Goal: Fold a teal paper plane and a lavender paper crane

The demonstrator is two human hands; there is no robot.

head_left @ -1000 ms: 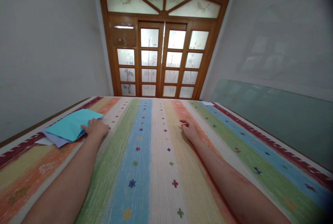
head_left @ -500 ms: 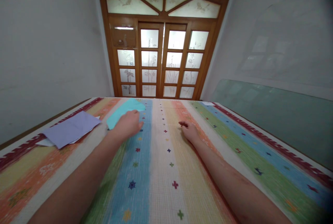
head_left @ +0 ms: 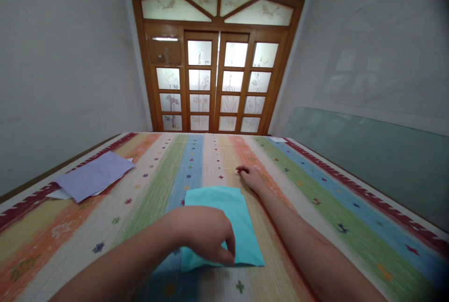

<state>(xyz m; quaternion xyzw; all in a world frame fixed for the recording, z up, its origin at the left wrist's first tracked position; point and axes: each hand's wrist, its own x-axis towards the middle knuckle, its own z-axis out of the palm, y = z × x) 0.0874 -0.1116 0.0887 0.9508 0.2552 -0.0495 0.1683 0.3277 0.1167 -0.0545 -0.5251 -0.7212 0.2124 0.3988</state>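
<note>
A creased sheet of turquoise paper (head_left: 242, 227) lies on the striped tablecloth (head_left: 224, 288) right in front of me. My left hand (head_left: 206, 232) reaches over it, thumb and fingers pinched together at its near edge, and covers part of the sheet. Beyond the paper's far right corner, my right hand (head_left: 253, 178) rests on the cloth. Its fingers are curled in towards the thumb; whether anything small is between them cannot be made out.
To the left, a lavender paper sheet (head_left: 94, 176) lies on top of white paper (head_left: 59, 193). A small white slip (head_left: 278, 140) sits at the table's far right. Past the table stand wooden glass-paned doors (head_left: 217, 77), and a pale green panel (head_left: 372, 152) runs along the right wall.
My left hand has brought the turquoise paper from the far left of the table to just in front of me. My right hand has stayed almost where it was.
</note>
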